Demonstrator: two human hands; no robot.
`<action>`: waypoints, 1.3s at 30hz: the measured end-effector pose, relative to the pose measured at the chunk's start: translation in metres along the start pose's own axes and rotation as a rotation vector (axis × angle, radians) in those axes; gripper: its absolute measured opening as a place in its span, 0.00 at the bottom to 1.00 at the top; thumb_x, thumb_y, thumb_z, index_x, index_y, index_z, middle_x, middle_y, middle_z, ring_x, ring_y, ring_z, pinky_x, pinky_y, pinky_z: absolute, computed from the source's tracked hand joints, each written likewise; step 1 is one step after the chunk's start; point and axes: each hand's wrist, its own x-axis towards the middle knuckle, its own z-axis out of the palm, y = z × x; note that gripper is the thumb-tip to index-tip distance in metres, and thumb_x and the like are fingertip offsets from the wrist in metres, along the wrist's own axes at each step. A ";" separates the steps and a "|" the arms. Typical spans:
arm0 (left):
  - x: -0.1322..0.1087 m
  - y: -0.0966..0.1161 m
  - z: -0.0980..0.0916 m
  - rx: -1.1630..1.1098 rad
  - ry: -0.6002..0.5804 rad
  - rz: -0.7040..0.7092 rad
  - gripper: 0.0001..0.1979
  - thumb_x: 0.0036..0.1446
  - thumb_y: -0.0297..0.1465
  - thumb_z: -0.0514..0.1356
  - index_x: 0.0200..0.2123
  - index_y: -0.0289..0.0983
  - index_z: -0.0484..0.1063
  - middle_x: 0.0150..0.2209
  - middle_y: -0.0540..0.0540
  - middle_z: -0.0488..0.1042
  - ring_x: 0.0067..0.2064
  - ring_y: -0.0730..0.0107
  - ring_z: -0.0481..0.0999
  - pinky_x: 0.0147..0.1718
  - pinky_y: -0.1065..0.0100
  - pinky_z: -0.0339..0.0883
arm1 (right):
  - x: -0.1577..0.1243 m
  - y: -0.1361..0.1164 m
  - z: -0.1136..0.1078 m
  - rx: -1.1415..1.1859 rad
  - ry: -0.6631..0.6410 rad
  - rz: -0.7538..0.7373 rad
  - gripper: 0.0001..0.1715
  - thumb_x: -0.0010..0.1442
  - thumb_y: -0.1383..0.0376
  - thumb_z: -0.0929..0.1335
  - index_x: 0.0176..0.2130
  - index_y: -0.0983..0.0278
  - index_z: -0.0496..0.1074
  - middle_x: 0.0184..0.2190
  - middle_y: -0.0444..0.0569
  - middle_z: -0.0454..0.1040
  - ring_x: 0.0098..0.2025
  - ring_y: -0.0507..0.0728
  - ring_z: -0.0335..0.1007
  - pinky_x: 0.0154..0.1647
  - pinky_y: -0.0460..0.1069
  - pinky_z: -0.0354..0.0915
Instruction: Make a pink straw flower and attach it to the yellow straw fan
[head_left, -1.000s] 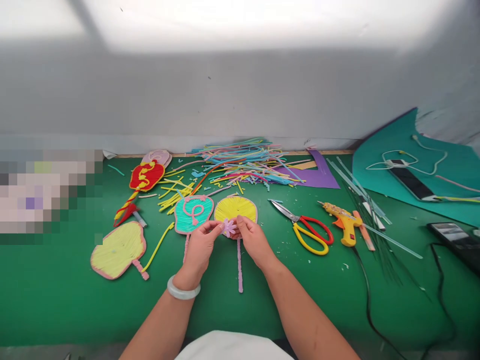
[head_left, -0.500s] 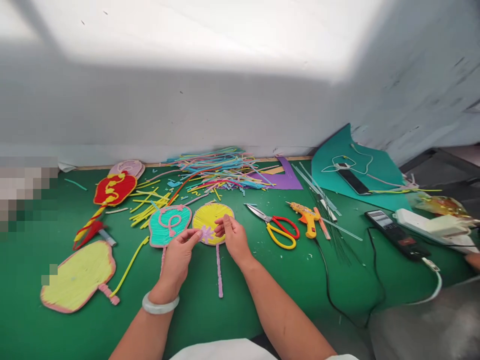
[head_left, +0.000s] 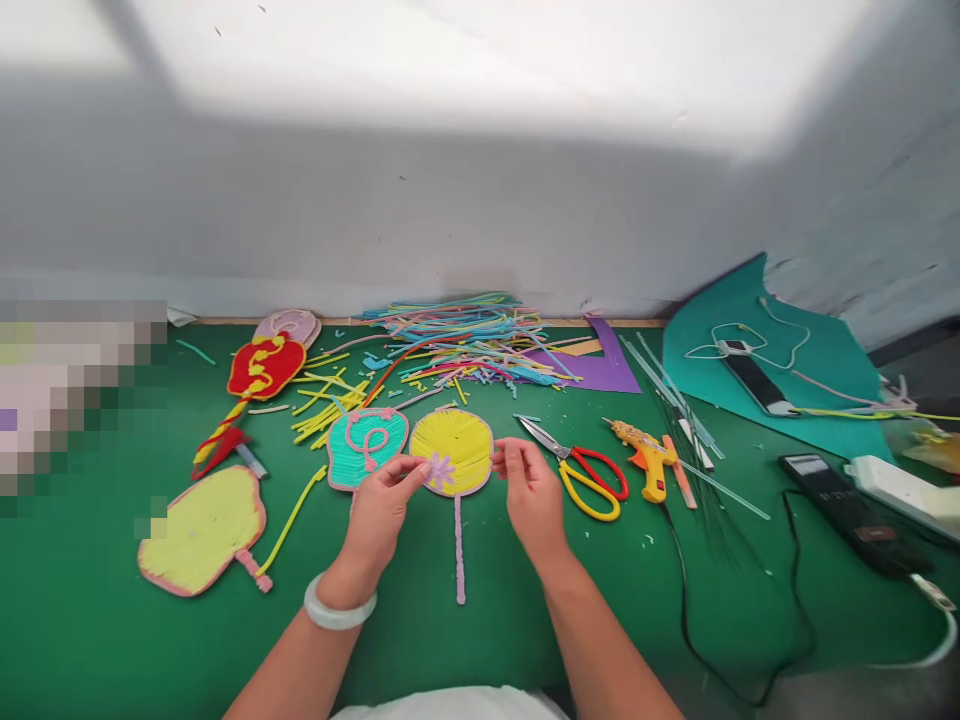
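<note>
My left hand [head_left: 381,510], a pale bangle on its wrist, pinches a small purple pipe-cleaner flower [head_left: 441,470] between thumb and fingers. The flower is over the lower left of a round yellow fan [head_left: 459,440] with a pink rim and a purple stick handle. At the fan's right edge is my right hand [head_left: 531,495], its fingers loosely curled and apart, with nothing visible in them. Whether its fingertips touch the rim is unclear. Just left of the yellow fan lies a turquoise fan [head_left: 349,460] with a pink curl, partly behind my left hand.
Scissors [head_left: 577,475] and an orange glue gun [head_left: 646,460] lie to the right, near a corded black device [head_left: 847,515]. Loose pipe cleaners [head_left: 465,345] are heaped along the wall. A red fan [head_left: 266,368] and a pale yellow fan [head_left: 202,535] lie left.
My right hand has moved right, away from the flower to the yellow fan's right edge. My left hand still holds the flower. The whole view has shifted slightly.
</note>
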 end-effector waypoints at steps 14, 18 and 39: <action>0.033 0.011 -0.008 0.243 -0.107 -0.128 0.19 0.41 0.46 0.69 0.31 0.37 0.78 0.34 0.47 0.77 0.38 0.64 0.74 0.41 0.65 0.66 | 0.039 0.080 -0.220 -1.048 0.538 0.120 0.21 0.58 0.53 0.61 0.37 0.65 0.75 0.31 0.55 0.73 0.40 0.65 0.69 0.35 0.56 0.60; 0.033 0.010 -0.007 0.319 -0.172 -0.133 0.17 0.44 0.45 0.68 0.30 0.38 0.77 0.33 0.48 0.76 0.38 0.65 0.73 0.41 0.65 0.65 | 0.040 0.079 -0.219 -1.065 0.513 0.174 0.21 0.58 0.51 0.62 0.36 0.64 0.74 0.29 0.54 0.72 0.38 0.65 0.68 0.33 0.56 0.59; 0.003 -0.036 0.080 1.100 -0.827 0.489 0.10 0.63 0.25 0.56 0.32 0.36 0.76 0.32 0.46 0.72 0.37 0.63 0.68 0.38 0.61 0.62 | -0.044 0.040 -0.087 -0.597 -0.284 -0.299 0.08 0.66 0.67 0.66 0.45 0.59 0.73 0.38 0.48 0.75 0.41 0.57 0.71 0.43 0.53 0.67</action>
